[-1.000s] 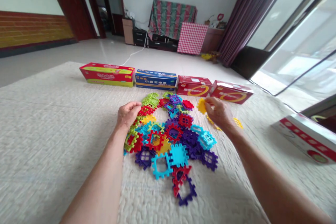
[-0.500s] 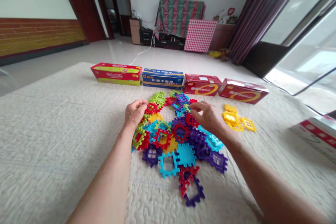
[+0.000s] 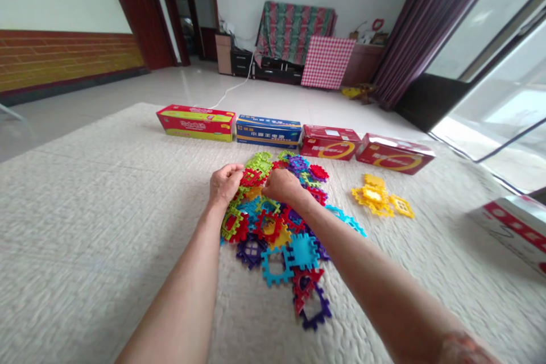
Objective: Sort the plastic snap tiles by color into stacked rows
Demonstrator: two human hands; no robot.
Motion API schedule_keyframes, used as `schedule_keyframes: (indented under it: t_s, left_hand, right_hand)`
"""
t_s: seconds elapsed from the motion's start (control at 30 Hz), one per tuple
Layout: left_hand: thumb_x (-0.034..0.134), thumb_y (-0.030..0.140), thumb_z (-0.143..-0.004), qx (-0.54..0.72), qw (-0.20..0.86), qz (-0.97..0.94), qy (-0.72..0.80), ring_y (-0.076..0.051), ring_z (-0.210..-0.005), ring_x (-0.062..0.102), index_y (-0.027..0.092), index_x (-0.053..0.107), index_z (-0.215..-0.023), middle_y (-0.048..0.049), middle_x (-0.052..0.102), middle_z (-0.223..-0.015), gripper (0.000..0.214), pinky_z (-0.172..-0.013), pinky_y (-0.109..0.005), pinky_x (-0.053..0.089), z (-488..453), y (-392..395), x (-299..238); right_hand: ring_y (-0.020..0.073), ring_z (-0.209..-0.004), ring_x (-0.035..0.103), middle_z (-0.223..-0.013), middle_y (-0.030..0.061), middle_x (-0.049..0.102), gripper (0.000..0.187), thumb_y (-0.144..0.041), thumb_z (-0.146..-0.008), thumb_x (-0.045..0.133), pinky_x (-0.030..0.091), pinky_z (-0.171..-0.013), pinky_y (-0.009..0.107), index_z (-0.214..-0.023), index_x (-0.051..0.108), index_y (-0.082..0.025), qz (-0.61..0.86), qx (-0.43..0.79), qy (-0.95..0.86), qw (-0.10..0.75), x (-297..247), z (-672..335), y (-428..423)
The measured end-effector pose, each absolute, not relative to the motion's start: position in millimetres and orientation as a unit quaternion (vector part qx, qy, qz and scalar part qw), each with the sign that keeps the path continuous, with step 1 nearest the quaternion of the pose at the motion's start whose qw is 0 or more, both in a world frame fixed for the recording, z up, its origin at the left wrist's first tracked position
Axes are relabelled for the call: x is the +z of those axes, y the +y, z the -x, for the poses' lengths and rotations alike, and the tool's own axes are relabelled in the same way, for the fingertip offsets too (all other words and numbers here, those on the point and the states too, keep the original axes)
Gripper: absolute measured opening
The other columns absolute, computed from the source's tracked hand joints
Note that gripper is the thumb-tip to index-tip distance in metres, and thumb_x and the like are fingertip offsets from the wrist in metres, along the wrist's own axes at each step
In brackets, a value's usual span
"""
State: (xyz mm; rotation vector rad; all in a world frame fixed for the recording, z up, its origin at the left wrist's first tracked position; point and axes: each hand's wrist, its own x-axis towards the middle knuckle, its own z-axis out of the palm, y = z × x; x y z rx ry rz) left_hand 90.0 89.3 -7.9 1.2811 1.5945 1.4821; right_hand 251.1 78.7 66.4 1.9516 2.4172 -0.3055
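A heap of plastic interlocking building panels with toothed edges lies in front of me, including a light-blue panel [image 3: 303, 251], a purple window panel [image 3: 251, 251] and green panels [image 3: 259, 162]. My left hand [image 3: 226, 183] is at the heap's left edge, fingers closed at the rim of a red panel [image 3: 252, 177]. My right hand [image 3: 282, 186] reaches over the middle of the heap, its fingers curled down beside a yellow panel [image 3: 254, 192]. What lies within the right fingers is hidden. Several yellow panels [image 3: 374, 195] lie in a separate group to the right.
Behind the heap stand a red-and-yellow box [image 3: 196, 123], a blue box [image 3: 268, 131] and two dark red boxes [image 3: 330, 142]. A white-and-red box [image 3: 512, 230] sits at the far right. Everything rests on a pale quilted cover [image 3: 106, 210].
My right hand has moved left from the heap's right side to its middle, near the left hand, and its fingers have curled. My left hand stays by the red panel. The view has shifted slightly.
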Motion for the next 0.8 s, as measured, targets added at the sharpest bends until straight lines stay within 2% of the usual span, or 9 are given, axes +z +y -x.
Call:
schedule_keyframes:
  t_s: [0.1,0.3,0.53,0.6,0.7,0.8]
  left_hand:
    - [0.06,0.033,-0.064,0.56,0.308,-0.481,0.6,-0.013,-0.059,0.056,0.017,0.074,-0.089,0.0032,0.065,-0.063,0.033,-0.058,-0.022,0.043,-90,90,-8]
    - [0.061,0.036,-0.064,0.554,0.302,-0.489,0.602,-0.015,-0.065,0.06,0.017,0.074,-0.092,0.0004,0.07,-0.071,0.036,-0.062,-0.024,0.045,-91,90,-8]
    - [0.062,0.038,-0.067,0.473,0.289,-0.564,0.612,-0.015,-0.064,0.062,0.018,0.075,-0.094,-0.0007,0.072,-0.074,0.037,-0.063,-0.025,0.047,-87,89,-9]
    - [0.061,0.039,-0.068,0.437,0.28,-0.593,0.616,-0.016,-0.065,0.062,0.019,0.075,-0.095,-0.0009,0.073,-0.076,0.037,-0.062,-0.025,0.047,-88,88,-5]
    - [0.06,0.039,-0.069,0.376,0.231,-0.633,0.636,-0.019,-0.071,0.066,0.021,0.076,-0.095,-0.0021,0.075,-0.081,0.035,-0.068,-0.027,0.05,-94,82,7]
    - [0.056,0.034,-0.073,0.34,0.134,-0.67,0.647,-0.022,-0.088,0.068,0.023,0.076,-0.094,-0.0039,0.076,-0.096,0.03,-0.084,-0.029,0.05,-103,71,18]
  right_hand:
    - [0.0238,-0.09,0.07,-0.095,0.0143,0.074,0.028,-0.026,-0.077,0.058,0.051,-0.071,0.026,-0.097,0.075,-0.014,-0.637,-0.097,0.765,0.0,68,-254,79]
    - [0.0228,-0.083,0.07,-0.087,0.0104,0.074,0.028,-0.028,-0.083,0.05,0.047,-0.066,0.027,-0.089,0.076,-0.02,-0.655,-0.026,0.749,-0.096,83,-291,73]
    - [0.0198,-0.073,0.066,-0.076,0.0073,0.073,0.024,-0.03,-0.081,0.054,0.041,-0.061,0.027,-0.083,0.077,-0.021,-0.693,-0.008,0.707,-0.138,88,-389,43]
    - [0.0201,-0.072,0.065,-0.077,0.0078,0.073,0.025,-0.031,-0.082,0.056,0.04,-0.06,0.028,-0.086,0.077,-0.02,-0.731,-0.003,0.667,-0.143,81,-427,33]
    - [0.0207,-0.066,0.063,-0.075,0.0083,0.071,0.027,-0.036,-0.081,0.056,0.039,-0.057,0.03,-0.088,0.077,-0.02,-0.787,-0.003,0.601,-0.137,65,-480,19]
    - [0.0228,-0.069,0.063,-0.078,0.0088,0.071,0.027,-0.037,-0.081,0.056,0.043,-0.059,0.033,-0.089,0.076,-0.02,-0.806,0.004,0.57,-0.158,46,-510,7]
